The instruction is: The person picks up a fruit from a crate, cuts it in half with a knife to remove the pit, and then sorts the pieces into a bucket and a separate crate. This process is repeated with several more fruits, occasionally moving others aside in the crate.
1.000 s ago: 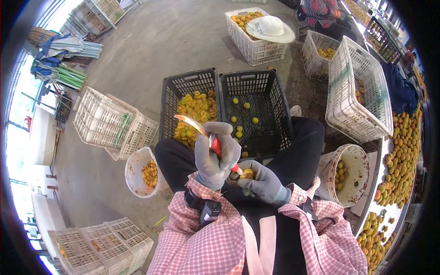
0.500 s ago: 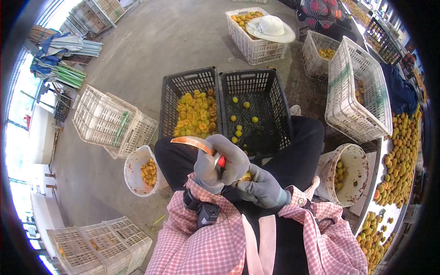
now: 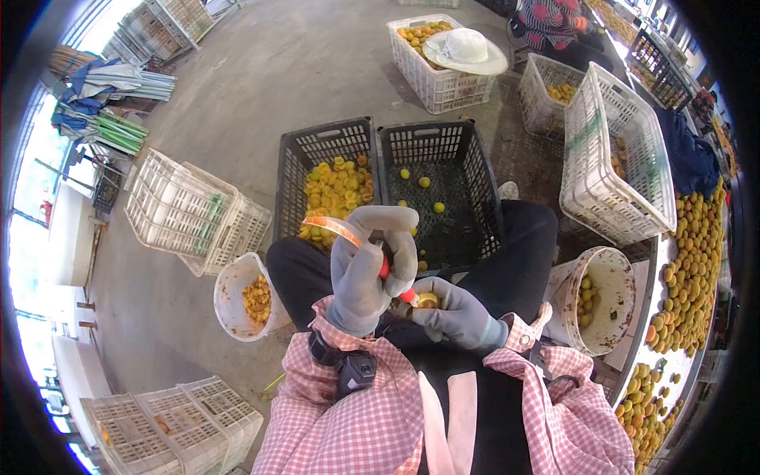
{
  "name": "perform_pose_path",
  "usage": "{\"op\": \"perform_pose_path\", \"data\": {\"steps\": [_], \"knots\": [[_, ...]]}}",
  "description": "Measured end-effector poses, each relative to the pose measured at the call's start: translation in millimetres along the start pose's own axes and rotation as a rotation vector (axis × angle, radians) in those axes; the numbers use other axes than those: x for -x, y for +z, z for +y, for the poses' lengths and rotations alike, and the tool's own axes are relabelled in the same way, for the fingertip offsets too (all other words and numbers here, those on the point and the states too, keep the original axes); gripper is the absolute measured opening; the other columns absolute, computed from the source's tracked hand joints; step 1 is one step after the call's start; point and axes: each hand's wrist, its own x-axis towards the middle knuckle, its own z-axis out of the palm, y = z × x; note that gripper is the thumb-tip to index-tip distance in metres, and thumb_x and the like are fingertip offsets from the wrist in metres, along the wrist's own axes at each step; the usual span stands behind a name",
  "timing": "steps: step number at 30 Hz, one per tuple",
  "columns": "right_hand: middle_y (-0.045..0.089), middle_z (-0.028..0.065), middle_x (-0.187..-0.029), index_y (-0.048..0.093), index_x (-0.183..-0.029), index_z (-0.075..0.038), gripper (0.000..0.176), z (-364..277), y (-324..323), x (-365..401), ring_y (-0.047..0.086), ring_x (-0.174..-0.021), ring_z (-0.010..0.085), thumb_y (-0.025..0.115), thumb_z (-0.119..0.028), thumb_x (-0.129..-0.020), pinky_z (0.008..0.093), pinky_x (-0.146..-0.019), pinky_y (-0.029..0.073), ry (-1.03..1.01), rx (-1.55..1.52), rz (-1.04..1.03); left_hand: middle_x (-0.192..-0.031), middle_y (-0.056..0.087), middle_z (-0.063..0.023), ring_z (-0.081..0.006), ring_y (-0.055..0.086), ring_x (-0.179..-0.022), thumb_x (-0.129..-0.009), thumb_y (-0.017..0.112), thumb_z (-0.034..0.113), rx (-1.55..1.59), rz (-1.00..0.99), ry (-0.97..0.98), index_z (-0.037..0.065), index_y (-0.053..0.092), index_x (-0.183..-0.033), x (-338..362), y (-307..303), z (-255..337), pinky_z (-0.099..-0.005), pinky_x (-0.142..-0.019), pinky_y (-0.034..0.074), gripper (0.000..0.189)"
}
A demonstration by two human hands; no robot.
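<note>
My gloved left hand (image 3: pixel 370 265) is closed round a tool with a curved, orange-stained blade-like end (image 3: pixel 336 226) and a red part. The red part reaches down to the fruit in my other hand. Between the fingers of my gloved right hand (image 3: pixel 459 315) sits a small yellow apricot (image 3: pixel 428 301), partly covered by the glove. Beyond my hands stand two black crates side by side. The left crate (image 3: pixel 289 170) holds many split yellow apricots (image 3: pixel 339 190); in the right crate (image 3: pixel 480 178) lie several whole ones (image 3: pixel 424 182).
White buckets with fruit flank my knees, one left (image 3: pixel 229 309) and one right (image 3: pixel 570 317). White crates (image 3: pixel 170 206) stand around. A white hat (image 3: pixel 465 49) rests on a fruit crate ahead. Apricots (image 3: pixel 689 269) cover a table at right; another person (image 3: pixel 546 24) sits beyond.
My left hand has turned and its fingers have lifted higher; the tool's red part now reaches the apricot. The fruit in my right hand shows more clearly.
</note>
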Motion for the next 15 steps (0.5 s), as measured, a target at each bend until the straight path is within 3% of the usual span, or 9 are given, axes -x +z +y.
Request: {"op": "perform_pose_path", "data": {"steps": [4,7,8,9,11,13,15], "knots": [[0.057,-0.0014,-0.093,0.047,-0.122,-0.006,0.035,8.1,1.0,-0.5,0.046,-0.064,0.0034,0.061,-0.013,-0.091,0.0185,-0.055,0.039,-0.069,0.028,0.007,-0.062,0.053,-0.0038,-0.0047,0.039,-0.042,-0.093,0.052,0.037,-0.028,0.154,0.053,-0.006,0.050,-0.116,4.4,4.2,-4.3,-0.0191,-0.040,0.033,0.048],[0.057,-0.0012,-0.092,0.047,-0.122,-0.006,0.036,10.0,2.1,-1.6,0.046,-0.064,0.0031,0.062,-0.014,-0.090,0.0185,-0.055,0.039,-0.092,0.039,0.019,-0.059,0.051,-0.0029,-0.0043,0.038,-0.042,-0.094,0.053,0.034,-0.042,0.154,0.000,-0.006,0.051,-0.116,9.7,6.8,-8.9,-0.0186,-0.039,0.032,0.045],[0.057,-0.0012,-0.092,0.047,-0.122,-0.006,0.036,10.0,1.4,-1.8,0.046,-0.064,0.0031,0.062,-0.014,-0.090,0.0185,-0.055,0.039,-0.092,0.038,0.017,-0.048,0.042,0.0008,-0.0071,0.033,-0.036,-0.096,0.049,0.040,-0.140,0.131,-0.042,0.000,0.052,-0.113,11.4,7.0,-9.9,-0.0230,-0.036,0.029,0.043],[0.057,-0.0009,-0.093,0.047,-0.122,-0.006,0.036,9.9,0.3,-1.5,0.046,-0.064,0.0031,0.062,-0.013,-0.090,0.0186,-0.054,0.038,-0.079,-0.018,0.004,-0.048,0.042,0.0008,-0.0071,0.033,-0.036,-0.096,0.049,0.040,-0.141,0.132,-0.043,0.000,0.052,-0.113,14.2,6.0,-10.4,-0.0230,-0.036,0.029,0.043],[0.057,-0.0007,-0.094,0.047,-0.122,-0.006,0.036,8.0,-2.8,-1.1,0.046,-0.064,0.0031,0.062,-0.012,-0.090,0.0188,-0.054,0.038,-0.066,-0.074,-0.010,-0.054,0.047,-0.0011,-0.0058,0.036,-0.042,-0.093,0.056,0.024,0.125,0.065,-0.087,-0.005,0.054,-0.104,17.9,3.4,-10.5,-0.0218,-0.040,0.027,0.032],[0.059,0.0010,-0.098,0.047,-0.121,-0.006,0.035,6.6,-5.6,-0.9,0.046,-0.064,0.0030,0.061,-0.009,-0.090,0.0185,-0.055,0.038,0.023,-0.369,-0.194,-0.053,0.046,-0.0010,-0.0065,0.035,-0.041,-0.093,0.057,0.023,0.146,0.037,-0.111,-0.005,0.055,-0.098,18.0,3.8,-9.1,-0.0232,-0.040,0.026,0.029],[0.060,0.0020,-0.099,0.048,-0.120,-0.006,0.034,6.0,-5.3,-1.5,0.046,-0.065,0.0030,0.061,-0.009,-0.089,0.0183,-0.055,0.038,0.019,-0.356,-0.197,-0.053,0.046,-0.0011,-0.0067,0.035,-0.040,-0.092,0.059,0.023,0.122,-0.017,-0.115,-0.005,0.056,-0.097,19.4,3.6,-9.6,-0.0232,-0.040,0.027,0.029]]}}
